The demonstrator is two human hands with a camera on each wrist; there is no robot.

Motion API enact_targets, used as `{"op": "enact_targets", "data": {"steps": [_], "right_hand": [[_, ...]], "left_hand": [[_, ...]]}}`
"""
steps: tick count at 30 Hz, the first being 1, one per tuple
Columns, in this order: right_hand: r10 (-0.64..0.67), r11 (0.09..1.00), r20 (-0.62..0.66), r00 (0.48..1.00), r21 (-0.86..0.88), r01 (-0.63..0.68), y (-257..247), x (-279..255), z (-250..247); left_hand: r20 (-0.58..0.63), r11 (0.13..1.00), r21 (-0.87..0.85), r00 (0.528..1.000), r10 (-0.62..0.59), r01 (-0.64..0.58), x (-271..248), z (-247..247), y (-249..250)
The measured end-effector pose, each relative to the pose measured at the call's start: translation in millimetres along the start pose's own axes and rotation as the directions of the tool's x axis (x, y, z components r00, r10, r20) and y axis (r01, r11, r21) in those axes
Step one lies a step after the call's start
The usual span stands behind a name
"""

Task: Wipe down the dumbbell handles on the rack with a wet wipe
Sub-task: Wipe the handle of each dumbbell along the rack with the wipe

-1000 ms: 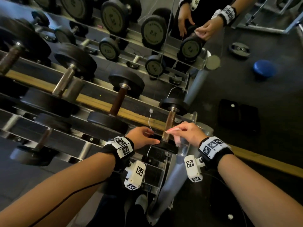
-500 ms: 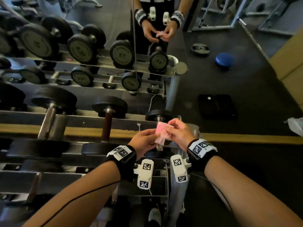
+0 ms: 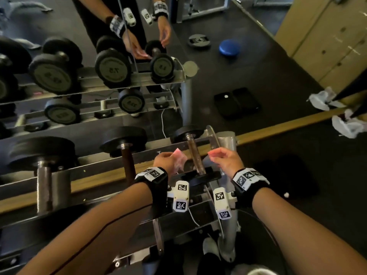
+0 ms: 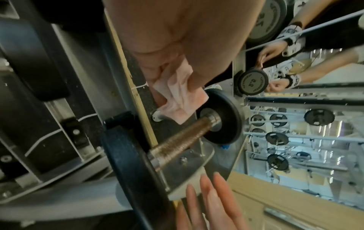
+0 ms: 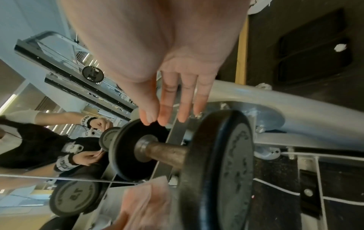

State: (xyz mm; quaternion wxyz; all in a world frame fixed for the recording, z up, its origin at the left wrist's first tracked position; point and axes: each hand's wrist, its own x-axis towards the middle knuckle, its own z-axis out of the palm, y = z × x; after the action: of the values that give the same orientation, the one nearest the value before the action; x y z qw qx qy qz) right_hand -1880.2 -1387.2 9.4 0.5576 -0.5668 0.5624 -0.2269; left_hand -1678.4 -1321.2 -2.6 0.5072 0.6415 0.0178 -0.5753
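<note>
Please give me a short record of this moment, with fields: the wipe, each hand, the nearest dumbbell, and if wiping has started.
wipe: crumpled pink wet wipe, held beside the handle, not touching it
left hand: left hand grips the wipe
right hand: right hand holds nothing, fingers relaxed above the far plate
nearest dumbbell: small black-plated dumbbell with brownish knurled metal handle, lying at the right end of the grey metal rack
wiping of this handle: not yet in contact

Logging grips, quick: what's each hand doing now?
Left hand: holding the pink wipe.
Right hand: open, holding nothing.
</note>
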Motion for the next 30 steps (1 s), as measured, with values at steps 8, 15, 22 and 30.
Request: {"op": "enact_targets", "data": {"steps": [8,15,22,30], "right_hand": [[-0.057,0.996,-0.006,0.998,-0.063,0.057,40.4,-32.5,14.4],[-0.011,0.997,0.007,1.0,-0.072,0.011,53.6,-33.8,17.5],[-0.014,0.999,0.039,0.999,0.04,0.012,60.3,-33.9,11.7],[-0.009,0.999,0.076,0.997,0.045,0.005,58.4,-33.1,7.4]], "left_hand": [[0.078,0.92,0.287,0.964,0.256,-0.268,30.7,19.7,-7.2],[0.222,0.943,0.225,0.955,0.196,-0.246,31.7,31.5,-4.2],[0.367,0.901,0.346,0.922,0.127,-0.262,12.1,20.1,-18.7],[0.145,0.953,0.27,0.984,0.1,-0.137,30.9,32.8,7.2]]}}
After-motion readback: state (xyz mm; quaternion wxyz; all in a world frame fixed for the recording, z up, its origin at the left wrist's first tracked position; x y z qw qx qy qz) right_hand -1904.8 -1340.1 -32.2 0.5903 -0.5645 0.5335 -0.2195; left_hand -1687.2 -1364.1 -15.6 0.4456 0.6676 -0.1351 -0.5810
